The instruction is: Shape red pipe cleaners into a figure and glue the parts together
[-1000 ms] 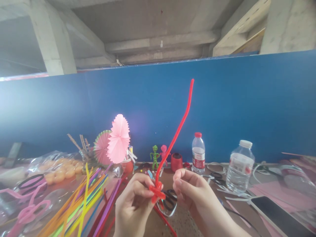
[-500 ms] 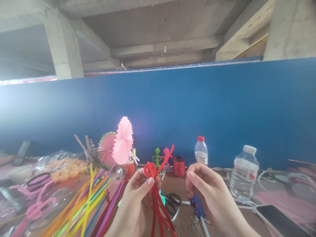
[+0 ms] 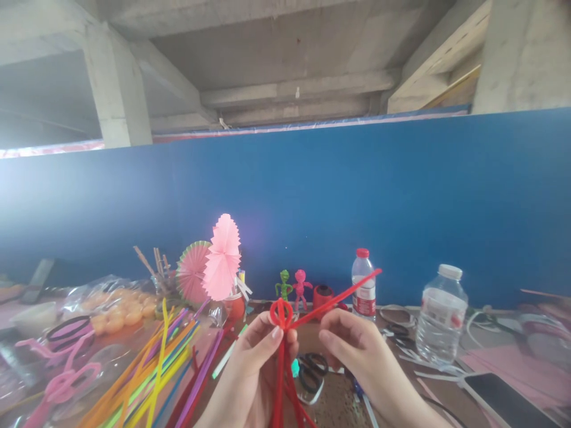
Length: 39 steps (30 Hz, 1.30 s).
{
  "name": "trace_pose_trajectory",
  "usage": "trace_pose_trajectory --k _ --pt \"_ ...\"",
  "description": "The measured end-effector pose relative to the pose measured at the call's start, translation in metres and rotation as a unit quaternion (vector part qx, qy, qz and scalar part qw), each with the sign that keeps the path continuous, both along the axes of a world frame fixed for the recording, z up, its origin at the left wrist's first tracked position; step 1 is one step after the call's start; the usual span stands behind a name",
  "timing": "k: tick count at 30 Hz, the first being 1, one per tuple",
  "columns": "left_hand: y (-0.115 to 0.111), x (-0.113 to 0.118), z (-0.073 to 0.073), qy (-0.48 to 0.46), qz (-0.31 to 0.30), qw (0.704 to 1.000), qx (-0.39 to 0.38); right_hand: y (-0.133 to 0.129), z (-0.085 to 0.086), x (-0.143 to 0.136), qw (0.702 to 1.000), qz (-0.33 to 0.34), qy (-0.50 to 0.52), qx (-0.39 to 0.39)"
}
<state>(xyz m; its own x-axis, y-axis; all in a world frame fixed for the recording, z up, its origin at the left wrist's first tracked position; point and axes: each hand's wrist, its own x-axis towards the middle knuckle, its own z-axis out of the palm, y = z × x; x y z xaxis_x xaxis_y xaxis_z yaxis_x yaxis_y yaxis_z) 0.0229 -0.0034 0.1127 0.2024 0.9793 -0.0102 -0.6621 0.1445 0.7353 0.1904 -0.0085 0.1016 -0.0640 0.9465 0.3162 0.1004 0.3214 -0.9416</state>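
Red strand (image 3: 345,293): free end has swung outward, crossing before the bottle (image 3: 363,304); likely easier to grasp.
Left hand (image 3: 250,359): pinches the red loop (image 3: 282,323), 1 bundle hanging below.
Right hand (image 3: 375,356): shifted closer, fingers curled narrow; whether it touches the strand, cannot tell.
Scissors (image 3: 313,372): on the table (image 3: 332,397), between both hands.
Figures (image 3: 284,286): 2, upright, farther back.
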Motion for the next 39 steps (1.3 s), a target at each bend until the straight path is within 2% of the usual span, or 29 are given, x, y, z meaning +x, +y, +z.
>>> trace_pose_trajectory --k 3,5,7,9,14,18,20,23,26,29,35,39 --pt "0.002 0.003 -0.004 0.004 -0.01 1.0 0.01 -0.006 -0.003 0.0 0.982 -0.1 -0.042 0.156" --pt "0.003 0.006 -0.007 0.02 -0.01 1.0 0.011 -0.01 -0.002 0.0 0.944 -0.138 -0.086 0.287" --pt "0.002 0.009 -0.01 0.033 -0.015 0.999 0.014 -0.012 -0.002 0.0 0.912 -0.151 -0.121 0.362" --pt "0.0 0.012 -0.014 0.038 -0.025 0.999 0.021 -0.013 -0.003 -0.002 0.908 -0.164 -0.14 0.36" --pt "-0.002 0.021 -0.026 0.021 -0.064 0.996 0.052 -0.011 -0.01 -0.007 0.924 -0.188 -0.158 0.293" --pt "0.0 0.019 -0.032 0.051 -0.078 0.99 0.103 -0.01 -0.011 -0.008 0.915 -0.179 -0.155 0.327" --pt "0.0 0.014 -0.029 0.102 -0.034 0.98 0.168 -0.011 -0.01 -0.007 0.898 -0.18 -0.164 0.366" --pt "-0.003 0.005 -0.02 0.204 0.083 0.935 0.278 -0.012 -0.009 -0.006 0.867 -0.172 -0.206 0.42" --pt "-0.009 0.001 -0.013 0.283 0.118 0.887 0.344 -0.013 -0.01 -0.006 0.842 -0.153 -0.244 0.456" --pt "-0.012 0.001 -0.012 0.305 0.151 0.867 0.363 -0.014 -0.012 -0.007 0.833 -0.141 -0.247 0.475" --pt "-0.011 0.0 -0.014 0.384 0.174 0.814 0.4 -0.014 -0.012 -0.008 0.819 -0.159 -0.244 0.495" --pt "-0.013 0.004 -0.013 0.368 0.199 0.819 0.393 -0.015 -0.013 -0.007 0.817 -0.158 -0.243 0.498"
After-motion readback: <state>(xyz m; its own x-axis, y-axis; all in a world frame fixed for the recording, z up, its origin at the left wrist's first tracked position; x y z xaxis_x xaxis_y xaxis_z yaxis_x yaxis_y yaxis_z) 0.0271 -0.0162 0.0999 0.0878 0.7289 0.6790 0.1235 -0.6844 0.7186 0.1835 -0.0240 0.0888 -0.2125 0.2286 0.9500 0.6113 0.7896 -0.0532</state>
